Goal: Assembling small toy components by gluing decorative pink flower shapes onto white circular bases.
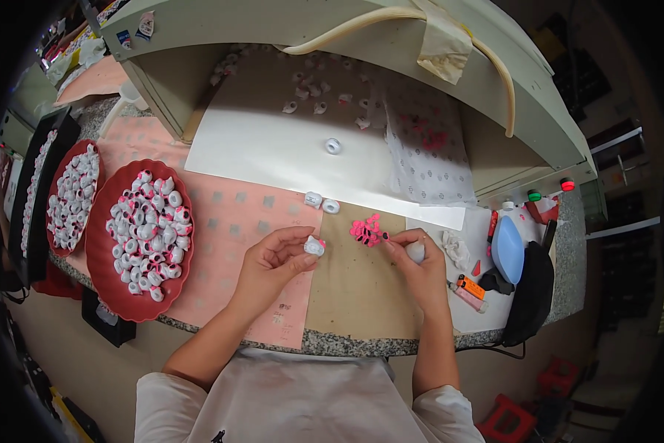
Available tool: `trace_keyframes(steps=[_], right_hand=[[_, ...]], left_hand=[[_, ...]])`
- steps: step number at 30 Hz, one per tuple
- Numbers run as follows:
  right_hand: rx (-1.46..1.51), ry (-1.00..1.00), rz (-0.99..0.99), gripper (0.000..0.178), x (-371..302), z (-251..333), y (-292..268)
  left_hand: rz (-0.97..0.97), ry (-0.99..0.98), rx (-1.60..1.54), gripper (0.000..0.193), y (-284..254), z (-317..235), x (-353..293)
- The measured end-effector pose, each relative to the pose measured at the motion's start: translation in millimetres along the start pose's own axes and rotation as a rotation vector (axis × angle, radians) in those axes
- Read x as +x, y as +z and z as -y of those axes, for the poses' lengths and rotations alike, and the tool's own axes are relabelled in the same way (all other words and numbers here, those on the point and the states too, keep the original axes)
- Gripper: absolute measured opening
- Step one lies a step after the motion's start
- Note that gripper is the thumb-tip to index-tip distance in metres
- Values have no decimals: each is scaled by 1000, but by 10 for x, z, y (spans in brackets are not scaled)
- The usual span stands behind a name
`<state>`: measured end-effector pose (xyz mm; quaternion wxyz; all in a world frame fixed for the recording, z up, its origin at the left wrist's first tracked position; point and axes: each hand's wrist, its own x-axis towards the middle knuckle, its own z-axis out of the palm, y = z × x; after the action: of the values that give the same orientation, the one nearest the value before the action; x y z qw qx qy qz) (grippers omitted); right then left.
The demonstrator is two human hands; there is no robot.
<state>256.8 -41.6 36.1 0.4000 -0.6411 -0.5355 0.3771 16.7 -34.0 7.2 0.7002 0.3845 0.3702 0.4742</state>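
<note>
Between the thumb and fingers of my left hand (276, 255) is a small white figurine piece with pink parts (315, 246). My right hand (418, 262) is closed, its thumb and fingertip pressed together at the edge of a heap of small bright pink pieces (366, 229). A dark tip shows at that pinch, too small to name. Against the palm of the same hand rests a smooth white rounded thing (416, 252), partly hidden by the fingers. Beyond the hands, two white ring-like pieces (331, 207) sit side by side on the brown sheet's far edge.
On the left stand a red scalloped tray (94, 275) heaped with white-and-pink pieces, another red tray (54, 240) and a black bin (40, 159). A grey hooded booth (561, 148) arches over white paper ahead. At right lie a blue dish (507, 249), an orange lighter (471, 286) and a tube (470, 300).
</note>
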Motion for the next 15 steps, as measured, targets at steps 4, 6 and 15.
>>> trace_keyframes(steps=[4,6,15], right_hand=[[472,161,245,10,-57,51,232],[527,173,294,10,-93,57,363],[593,273,413,12,-103,54,468]], left_hand=[[27,-1,2,33,-45,23,-23],[27,-6,11,33,-31,26,-30],[64,9,114,33,51,58,-38]])
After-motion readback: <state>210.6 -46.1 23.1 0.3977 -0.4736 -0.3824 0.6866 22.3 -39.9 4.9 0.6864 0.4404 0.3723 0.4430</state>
